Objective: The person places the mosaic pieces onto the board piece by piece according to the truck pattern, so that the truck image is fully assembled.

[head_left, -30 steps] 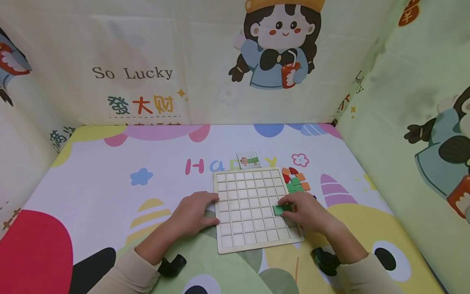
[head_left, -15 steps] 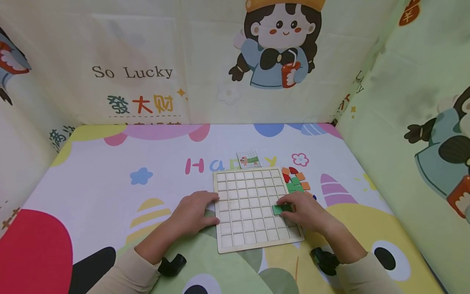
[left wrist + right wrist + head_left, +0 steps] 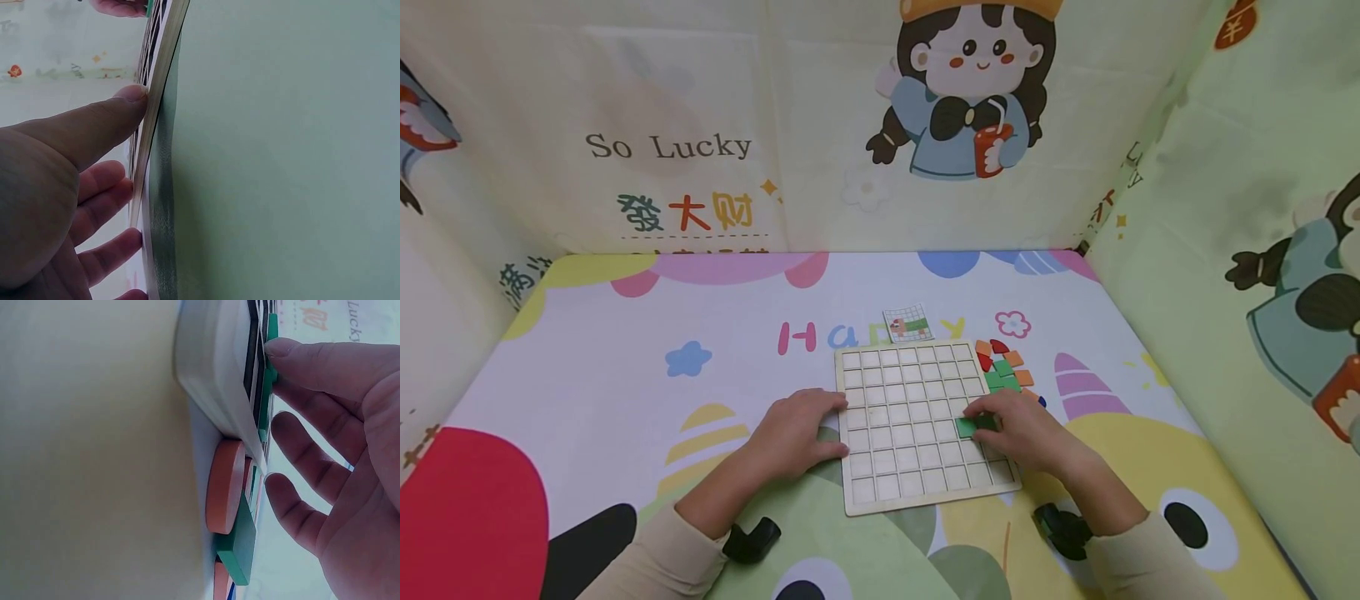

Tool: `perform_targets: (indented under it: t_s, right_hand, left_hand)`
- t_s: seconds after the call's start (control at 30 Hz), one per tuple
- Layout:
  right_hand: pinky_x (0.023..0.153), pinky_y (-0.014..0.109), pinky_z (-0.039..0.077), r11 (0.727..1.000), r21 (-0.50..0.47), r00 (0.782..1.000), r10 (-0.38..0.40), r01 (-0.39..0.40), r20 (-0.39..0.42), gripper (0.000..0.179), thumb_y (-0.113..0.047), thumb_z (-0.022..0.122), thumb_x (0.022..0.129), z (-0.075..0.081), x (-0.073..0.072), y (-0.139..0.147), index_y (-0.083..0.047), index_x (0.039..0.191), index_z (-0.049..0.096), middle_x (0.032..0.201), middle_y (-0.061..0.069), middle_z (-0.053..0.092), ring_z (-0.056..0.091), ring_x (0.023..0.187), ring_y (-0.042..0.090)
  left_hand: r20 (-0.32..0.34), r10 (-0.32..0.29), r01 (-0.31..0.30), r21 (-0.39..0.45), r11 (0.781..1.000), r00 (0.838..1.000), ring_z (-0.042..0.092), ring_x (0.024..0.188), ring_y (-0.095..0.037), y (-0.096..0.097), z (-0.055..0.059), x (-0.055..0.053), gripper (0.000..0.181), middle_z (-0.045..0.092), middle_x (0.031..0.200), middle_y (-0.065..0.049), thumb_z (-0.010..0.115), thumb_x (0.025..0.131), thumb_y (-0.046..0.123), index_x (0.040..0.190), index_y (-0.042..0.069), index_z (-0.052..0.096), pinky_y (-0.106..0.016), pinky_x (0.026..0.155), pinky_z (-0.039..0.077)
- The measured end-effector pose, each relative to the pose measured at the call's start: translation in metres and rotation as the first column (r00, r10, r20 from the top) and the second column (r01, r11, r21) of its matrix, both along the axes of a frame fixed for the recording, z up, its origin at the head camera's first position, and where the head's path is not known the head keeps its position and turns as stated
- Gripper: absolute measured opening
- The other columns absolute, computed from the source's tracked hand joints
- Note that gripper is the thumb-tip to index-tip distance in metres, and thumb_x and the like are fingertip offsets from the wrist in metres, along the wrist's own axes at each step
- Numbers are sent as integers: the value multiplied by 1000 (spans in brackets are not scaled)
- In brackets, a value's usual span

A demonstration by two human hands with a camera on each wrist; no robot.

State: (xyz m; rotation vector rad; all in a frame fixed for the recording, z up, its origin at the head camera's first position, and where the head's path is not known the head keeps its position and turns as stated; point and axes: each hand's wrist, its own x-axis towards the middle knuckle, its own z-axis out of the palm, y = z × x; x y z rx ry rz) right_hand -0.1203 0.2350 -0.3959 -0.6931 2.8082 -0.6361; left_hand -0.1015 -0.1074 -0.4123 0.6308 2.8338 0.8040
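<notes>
A wooden grid board lies on the table in front of me. My left hand rests against its left edge; in the left wrist view the thumb touches the rim, with the fingers spread beside it. Over the board's right side, my right hand pinches a green square tile between thumb and index finger. More green shows under that hand, partly hidden by the fingers. In the right wrist view the thumb touches the green tile, while the other fingers are loosely bent.
Loose orange, red and green pieces lie off the board's right edge, with a bit of blue near the right hand. A small pattern card sits behind the board. Printed cloth walls stand around the table.
The green tile and the right fingertips have shifted very slightly left over the board. My left hand stays at the board's edge.
</notes>
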Motion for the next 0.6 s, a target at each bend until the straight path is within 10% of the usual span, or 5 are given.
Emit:
perform_targets:
  t_s: [0.6]
  right_hand:
    - [90, 48, 49, 1000, 31, 1000, -3, 3, -15, 23, -13, 80, 85, -1, -1, -4, -13, 107, 75, 106, 1, 69, 60, 101, 26]
  left_hand:
    - [4, -2, 2, -2, 1000, 1000, 52, 127, -31, 0, -1, 0, 55, 61, 131, -7, 82, 83, 27, 131, 7, 63, -52, 102, 41]
